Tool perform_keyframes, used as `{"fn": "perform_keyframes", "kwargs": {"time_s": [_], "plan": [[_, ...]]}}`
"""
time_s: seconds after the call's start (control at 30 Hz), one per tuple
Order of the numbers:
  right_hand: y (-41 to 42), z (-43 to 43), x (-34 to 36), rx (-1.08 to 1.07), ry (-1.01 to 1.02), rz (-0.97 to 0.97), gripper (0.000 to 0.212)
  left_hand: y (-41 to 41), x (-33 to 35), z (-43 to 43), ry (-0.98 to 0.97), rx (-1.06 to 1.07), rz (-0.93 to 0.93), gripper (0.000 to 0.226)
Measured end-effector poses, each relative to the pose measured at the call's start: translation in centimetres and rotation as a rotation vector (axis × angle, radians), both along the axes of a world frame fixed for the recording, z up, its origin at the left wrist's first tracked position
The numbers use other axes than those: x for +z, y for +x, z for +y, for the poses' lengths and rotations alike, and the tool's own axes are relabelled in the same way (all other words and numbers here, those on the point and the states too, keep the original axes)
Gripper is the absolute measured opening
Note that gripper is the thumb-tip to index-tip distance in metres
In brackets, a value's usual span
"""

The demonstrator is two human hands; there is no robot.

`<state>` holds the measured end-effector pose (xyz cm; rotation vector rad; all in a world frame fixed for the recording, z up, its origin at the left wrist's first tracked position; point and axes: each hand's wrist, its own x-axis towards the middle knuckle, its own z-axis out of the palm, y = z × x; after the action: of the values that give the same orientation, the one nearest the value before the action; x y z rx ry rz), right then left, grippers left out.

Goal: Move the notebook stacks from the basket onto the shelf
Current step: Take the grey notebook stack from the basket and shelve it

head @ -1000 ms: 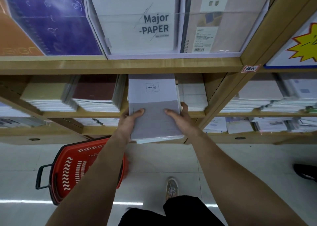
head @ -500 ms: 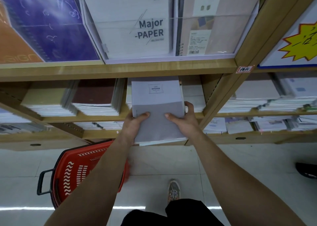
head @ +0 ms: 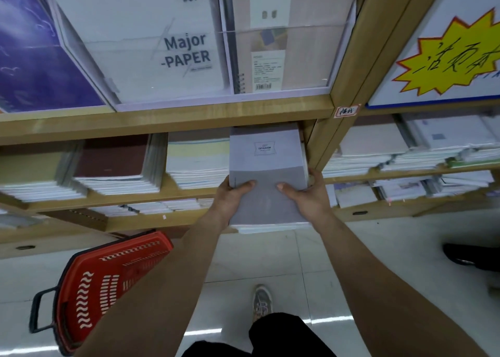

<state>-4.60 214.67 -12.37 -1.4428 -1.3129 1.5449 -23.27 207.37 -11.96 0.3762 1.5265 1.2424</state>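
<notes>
So, the left hand [head: 232,194] and the right hand [head: 307,197] each hold one side of the notebook stack [head: 266,164]. Both thumbs lie flat on the grey top cover, and the other fingers wrap round the sides and go underneath, where they are hidden. The stack sits between the two hands. Its far end pokes into the shelf [head: 189,193], just beside the wooden post on the right and next to a pile with a pale yellow cover [head: 198,151]. Its near end sticks out over the floor. I cannot tell if the stack is resting on the shelf board. The small words under the label on the cover are too tiny to read. Down on the floor to the left is the red basket [head: 108,278]. The left arm covers part of it, so what is inside cannot be seen.
</notes>
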Motion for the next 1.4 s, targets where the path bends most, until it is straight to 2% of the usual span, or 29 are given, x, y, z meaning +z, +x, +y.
{"fn": "perform_keyframes", "kwargs": {"time_s": [0.13, 0.2, 0.4, 0.47, 0.57, 0.7, 0.8, 0.83, 0.97, 1.07, 1.13, 1.23, 1.27, 1.4], "plan": [[0.3, 0.1, -2.2, -0.004, -0.078, -0.035, 0.081, 0.2, -1.7, -0.1, -0.046, -0.021, -0.001, 0.054], [0.2, 0.3, -3.1, -0.015, -0.088, -0.045, 0.090, 0.1, -2.3, 0.3, -0.054, -0.022, 0.006, 0.052], [-0.8, 1.8, -3.8, -0.038, -0.113, -0.035, 0.085, -0.8, -2.0, 2.0, -0.112, 0.011, 0.037, 0.032], [-1.0, 2.0, -4.0, -0.036, -0.132, -0.052, 0.081, -1.0, -2.1, 1.8, -0.130, 0.026, -0.033, 0.030], [-0.8, 2.1, -4.4, -0.034, -0.143, -0.077, 0.074, -0.8, -3.0, 0.1, -0.133, 0.038, -0.203, 0.041], [-0.6, 2.2, -4.7, -0.026, -0.141, -0.098, 0.073, 0.3, -4.0, -2.6, -0.241, 0.025, -0.082, 0.046], [-0.7, 2.6, -4.6, -0.012, -0.145, -0.123, 0.083, 0.8, -3.6, -2.3, -0.209, 0.078, -0.098, 0.078], [-0.7, 2.7, -4.5, -0.008, -0.155, -0.110, 0.083, 0.9, -3.6, -2.1, -0.210, 0.095, -0.098, 0.083], [0.2, 0.8, -5.2, -0.035, -0.198, -0.097, 0.062, 1.1, -3.5, -1.7, -0.204, 0.131, -0.114, 0.090], [0.6, -1.0, -6.2, -0.058, -0.228, -0.165, 0.063, 0.9, -4.0, -1.8, -0.187, 0.139, -0.131, 0.096], [0.2, -0.9, -6.0, -0.066, -0.202, -0.185, 0.066, 0.9, -3.6, -1.4, -0.173, 0.156, -0.126, 0.081], [-0.7, 0.4, -5.0, -0.091, -0.181, -0.193, 0.066, 0.5, -2.9, 0.5, -0.166, 0.172, -0.097, 0.034], [-1.1, 0.9, -4.7, -0.103, -0.185, -0.194, 0.065, 0.3, -2.7, 1.2, -0.168, 0.170, -0.094, 0.024], [-1.8, 0.7, -4.4, -0.162, -0.161, -0.175, 0.055, -0.4, -3.0, 2.4, -0.179, 0.127, -0.068, 0.022]]}}
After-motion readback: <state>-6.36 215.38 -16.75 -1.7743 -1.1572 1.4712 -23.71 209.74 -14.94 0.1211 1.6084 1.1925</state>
